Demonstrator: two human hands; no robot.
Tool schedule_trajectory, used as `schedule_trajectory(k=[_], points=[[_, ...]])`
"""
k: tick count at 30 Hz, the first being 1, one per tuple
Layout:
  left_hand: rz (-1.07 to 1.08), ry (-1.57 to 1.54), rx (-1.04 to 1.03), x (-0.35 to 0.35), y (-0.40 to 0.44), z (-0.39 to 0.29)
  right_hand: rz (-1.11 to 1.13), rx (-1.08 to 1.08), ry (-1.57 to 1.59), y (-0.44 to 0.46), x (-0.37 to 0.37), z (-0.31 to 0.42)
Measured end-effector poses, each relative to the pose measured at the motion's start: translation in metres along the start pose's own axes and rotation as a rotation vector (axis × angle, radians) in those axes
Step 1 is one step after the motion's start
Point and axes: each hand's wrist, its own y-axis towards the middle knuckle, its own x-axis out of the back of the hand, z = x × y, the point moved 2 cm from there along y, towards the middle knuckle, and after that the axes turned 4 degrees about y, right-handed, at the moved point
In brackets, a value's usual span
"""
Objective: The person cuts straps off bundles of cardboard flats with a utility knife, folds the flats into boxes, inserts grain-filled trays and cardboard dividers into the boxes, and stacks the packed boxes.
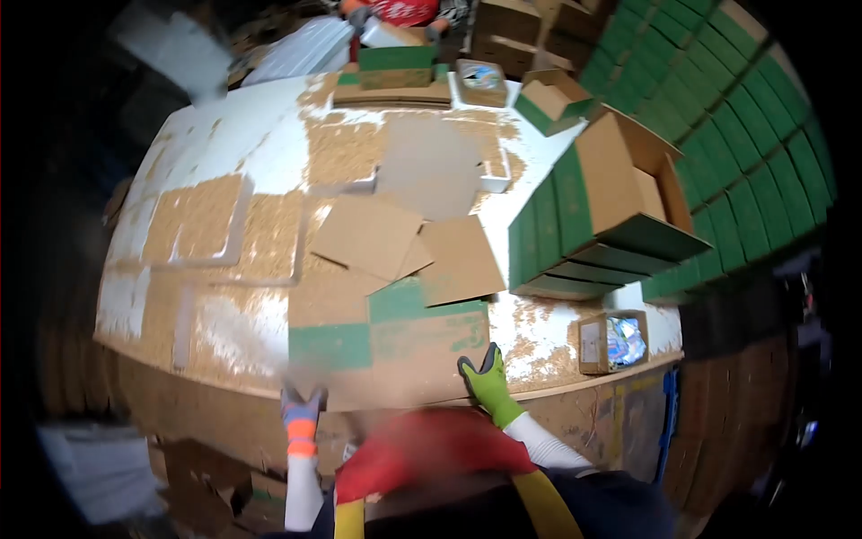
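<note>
A flattened cardboard box (pixel 422 359) with a green band lies at the near edge of the table in front of me. My right hand (pixel 489 384), in a lime-green and grey glove, is at its right edge, thumb and forefinger spread in a V. My left hand (pixel 302 411), in a grey and orange glove, is at the near left corner, thumb and fingers apart and blurred. Loose cardboard pieces (pixel 368 235) and another cardboard flap (pixel 461 260) overlap the far part of the flattened box.
A white table (pixel 269 94) has worn brown patches. Green-and-brown boxes (pixel 575 216) stand at right, one open on top. A small box of shiny packets (pixel 613 343) sits near the right corner. Stacked green boxes (pixel 736 153) rise beyond. Another person's gloved hand (pixel 437 27) shows across the table.
</note>
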Motion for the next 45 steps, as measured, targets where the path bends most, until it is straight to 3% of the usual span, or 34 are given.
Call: schedule_trajectory(k=[2, 4, 5, 6, 7, 8, 9, 10, 12, 13, 14, 15, 16, 18, 20, 21, 22, 24, 25, 26, 28, 29, 30, 32, 34, 35, 36, 37, 38, 40, 41, 42, 44, 45], points=[[0.023, 0.568, -0.583, 0.023, -0.035, -0.086, 0.14, 0.115, -0.047, -0.002, 0.046, 0.038], [0.227, 0.74, -0.842, 0.048, -0.068, -0.197, 0.197, 0.25, -0.257, 0.002, 0.101, 0.093], [0.348, 0.767, -0.822, 0.058, -0.056, -0.207, 0.128, 0.55, -0.415, -0.003, 0.119, 0.123], [0.329, 0.575, -0.781, 0.069, -0.034, -0.199, -0.014, 0.84, -0.586, -0.01, 0.138, 0.152], [0.263, 0.545, -0.838, 0.074, -0.006, -0.199, -0.009, 0.965, -0.593, -0.007, 0.14, 0.176], [0.292, 0.737, -0.932, 0.069, 0.0, -0.246, 0.01, 1.128, -0.405, -0.002, 0.133, 0.194], [0.288, 0.747, -0.85, 0.066, 0.017, -0.268, 0.124, 1.115, -0.322, -0.003, 0.123, 0.22], [0.265, 0.679, -0.813, 0.061, 0.031, -0.283, -0.073, 1.291, -0.338, 0.008, 0.106, 0.221], [-0.043, 1.108, -0.972, 0.029, 0.046, -0.308, -0.015, 1.193, -0.465, 0.042, 0.106, 0.235], [-0.086, 0.995, -1.22, 0.001, 0.038, -0.31, 0.029, 1.117, -0.44, 0.049, 0.114, 0.25], [0.067, 1.054, -1.222, -0.029, 0.014, -0.319, 0.088, 1.035, -0.41, 0.055, 0.118, 0.261], [-0.062, 0.901, -1.264, -0.047, 0.007, -0.31, 0.115, 1.016, -0.327, 0.072, 0.119, 0.262], [-0.075, 0.983, -1.273, -0.047, -0.004, -0.31, 0.149, 1.001, -0.239, 0.098, 0.117, 0.259], [-0.051, 0.926, -1.36, -0.038, -0.029, -0.297, 0.519, 1.066, -0.215, 0.15, 0.107, 0.266], [-0.064, 0.83, -1.492, -0.031, -0.042, -0.278, 0.557, 0.915, -0.516, 0.134, 0.112, 0.286], [-0.067, 0.759, -1.488, -0.032, -0.047, -0.268, 0.524, 0.938, -0.561, 0.123, 0.113, 0.297], [-0.076, 0.683, -1.489, -0.036, -0.051, -0.265, 0.333, 1.149, -0.481, 0.114, 0.109, 0.3], [0.154, 0.582, -1.334, -0.044, -0.085, -0.282, 0.295, 1.262, -0.664, 0.091, 0.09, 0.323], [0.304, 0.546, -1.353, -0.055, -0.105, -0.291, 0.253, 1.411, -0.409, 0.083, 0.078, 0.321], [0.452, 0.506, -1.368, -0.06, -0.117, -0.293, 0.281, 1.424, -0.397, 0.079, 0.061, 0.315], [0.913, -0.085, -1.178, -0.02, -0.111, -0.308, 0.164, 1.44, -0.414, 0.082, 0.049, 0.313], [0.92, -0.277, -1.13, -0.002, -0.093, -0.307, 0.189, 1.399, -0.477, 0.081, 0.053, 0.314], [0.742, -0.315, -1.119, 0.01, -0.066, -0.295, 0.197, 1.415, -0.464, 0.079, 0.054, 0.321], [0.354, 0.06, -1.205, 0.005, -0.019, -0.264, 0.242, 1.265, -0.393, 0.074, 0.052, 0.324], [0.157, 0.228, -1.277, -0.041, 0.006, -0.219, 0.208, 1.389, -0.202, 0.071, 0.058, 0.328], [0.123, 0.427, -1.265, -0.035, 0.0, -0.243, 0.157, 1.481, -0.052, 0.072, 0.068, 0.322], [0.089, 0.621, -1.246, -0.025, -0.003, -0.273, 0.192, 1.407, 0.031, 0.073, 0.092, 0.315], [0.075, 0.607, -1.237, -0.021, -0.003, -0.286, 0.09, 1.349, 0.139, 0.081, 0.114, 0.296], [0.088, 0.633, -1.243, -0.022, -0.007, -0.289, 0.105, 1.134, 0.205, 0.071, 0.146, 0.288], [0.085, 0.657, -1.24, -0.024, -0.008, -0.283, 0.119, 0.972, -0.227, 0.086, 0.185, 0.236], [0.06, 0.665, -1.245, -0.026, -0.007, -0.28, 0.325, 0.914, -0.262, 0.038, 0.198, 0.253], [0.033, 0.67, -1.251, -0.03, -0.003, -0.28, 0.188, 1.108, -0.533, 0.028, 0.206, 0.235], [0.09, 0.576, -1.222, -0.021, -0.007, -0.284, 0.136, 0.948, -0.607, -0.015, 0.223, 0.237], [0.101, 0.563, -1.221, -0.029, -0.007, -0.283, 0.238, 0.908, -0.648, -0.028, 0.217, 0.235]])
